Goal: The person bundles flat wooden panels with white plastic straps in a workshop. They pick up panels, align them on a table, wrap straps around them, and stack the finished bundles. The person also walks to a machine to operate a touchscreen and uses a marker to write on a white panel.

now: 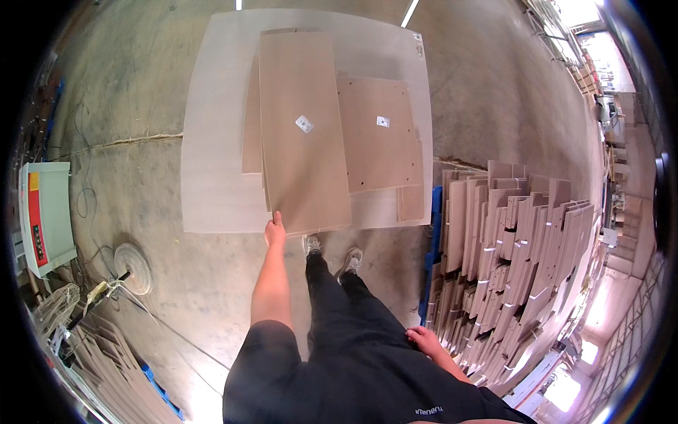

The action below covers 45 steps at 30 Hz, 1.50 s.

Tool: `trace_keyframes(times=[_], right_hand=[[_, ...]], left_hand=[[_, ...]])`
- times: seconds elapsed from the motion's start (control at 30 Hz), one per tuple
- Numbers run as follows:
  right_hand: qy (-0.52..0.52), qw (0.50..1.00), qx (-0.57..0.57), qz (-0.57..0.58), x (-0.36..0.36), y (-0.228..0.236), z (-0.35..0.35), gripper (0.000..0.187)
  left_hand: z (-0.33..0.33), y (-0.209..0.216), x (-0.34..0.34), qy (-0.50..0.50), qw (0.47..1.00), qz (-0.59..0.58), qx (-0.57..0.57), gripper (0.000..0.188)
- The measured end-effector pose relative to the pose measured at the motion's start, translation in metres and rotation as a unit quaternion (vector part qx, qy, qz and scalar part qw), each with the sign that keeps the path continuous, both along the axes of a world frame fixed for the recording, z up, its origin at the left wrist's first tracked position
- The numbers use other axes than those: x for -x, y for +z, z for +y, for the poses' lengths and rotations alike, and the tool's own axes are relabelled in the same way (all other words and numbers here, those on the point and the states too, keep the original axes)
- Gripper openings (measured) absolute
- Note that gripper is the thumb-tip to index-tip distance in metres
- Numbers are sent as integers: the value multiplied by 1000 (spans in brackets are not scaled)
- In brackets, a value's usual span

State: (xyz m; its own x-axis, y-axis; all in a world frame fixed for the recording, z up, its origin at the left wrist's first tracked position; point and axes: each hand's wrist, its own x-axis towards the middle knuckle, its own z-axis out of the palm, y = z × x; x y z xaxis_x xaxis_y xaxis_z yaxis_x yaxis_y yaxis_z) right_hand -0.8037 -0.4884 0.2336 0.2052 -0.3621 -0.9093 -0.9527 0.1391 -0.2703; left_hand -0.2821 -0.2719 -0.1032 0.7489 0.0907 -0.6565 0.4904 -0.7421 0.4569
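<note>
Left hand (275,230) pinching corner of long board (300,131); one-handed hold may slip (right hand (424,340) loosely open, resting on hip), board scraping stack (212,141)

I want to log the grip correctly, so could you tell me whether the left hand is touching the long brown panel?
Touching. In the head view, the left hand grips the near corner of the long brown panel, fingers wrapped over its edge.

The left arm stretches straight out to the far side, its left hand (275,230) closed with fingers curled under. The right hand (422,340) hangs near the right hip, arm bent, fingers loosely curled.
</note>
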Motion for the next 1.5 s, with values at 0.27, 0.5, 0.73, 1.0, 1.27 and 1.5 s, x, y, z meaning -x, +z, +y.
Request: trace_keyframes(times=[0.27, 0.5, 0.73, 1.0, 1.27, 1.5], right_hand=[[226, 972, 32, 58, -48, -14, -31, 49], [124, 968, 193, -106, -178, -83, -78, 78], [25, 993, 70, -95, -234, -82, -145, 73], [118, 983, 135, 38, -119, 16, -184, 72], [193, 933, 277, 120, -22, 106, -94, 76], [48, 929, 296, 215, 82, 177, 20, 73]], left_hand=[[14, 38, 4, -1, 993, -72, 97, 86], [21, 133, 83, 25, 986, 34, 164, 81], [-15, 256, 225, 10, 925, 242, 294, 73], [-93, 220, 154, 153, 818, 376, 406, 57], [-107, 120, 49, 195, 870, 262, 371, 71], [-116, 154, 140, 38, 828, 378, 412, 71]])
